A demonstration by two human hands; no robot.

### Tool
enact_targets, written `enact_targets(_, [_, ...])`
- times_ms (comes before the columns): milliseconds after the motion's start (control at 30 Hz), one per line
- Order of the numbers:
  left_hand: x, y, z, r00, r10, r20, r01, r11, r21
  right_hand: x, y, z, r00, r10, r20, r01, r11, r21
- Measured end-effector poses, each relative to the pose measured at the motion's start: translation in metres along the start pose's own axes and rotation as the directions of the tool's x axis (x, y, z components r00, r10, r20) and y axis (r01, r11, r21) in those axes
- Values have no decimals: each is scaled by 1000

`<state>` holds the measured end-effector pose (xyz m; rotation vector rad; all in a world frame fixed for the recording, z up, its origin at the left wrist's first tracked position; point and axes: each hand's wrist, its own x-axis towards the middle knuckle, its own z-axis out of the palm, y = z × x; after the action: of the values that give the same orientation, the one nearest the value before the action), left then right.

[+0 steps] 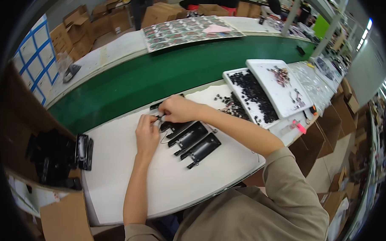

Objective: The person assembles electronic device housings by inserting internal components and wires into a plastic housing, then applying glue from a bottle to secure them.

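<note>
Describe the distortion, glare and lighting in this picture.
Head view: the green belt curves with fisheye distortion; head view: pale glare marks the glossy black casings; head view: corners sink to black, while ceiling lights glow white at upper right.

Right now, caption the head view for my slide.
Left fingers and right fingers, close together beside black casings on white worktop.

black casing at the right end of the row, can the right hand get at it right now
Probably yes: the casing lies uncovered on the white work surface, close to the right hand, though that hand looks busy beside the left hand.
</note>
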<state>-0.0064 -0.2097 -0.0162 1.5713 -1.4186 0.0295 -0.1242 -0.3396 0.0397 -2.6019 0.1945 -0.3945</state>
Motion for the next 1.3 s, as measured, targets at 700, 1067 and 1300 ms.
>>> enact_targets(700, [-4, 14, -5, 998, 32, 44, -36, 996, 79, -299, -71, -26, 342, 159, -926, -611, 787, -90])
enact_targets(1067, [-3, 17, 2, 998, -4, 63, 0, 998, 67, -339, -26, -6, 16, 449, -894, -731, 615, 296])
enact_targets(1300, [-4, 11, -3, 997, 69, 38, -73, 991, 111, -340, 14, -7, -21, 380, -925, -693, 661, 288])
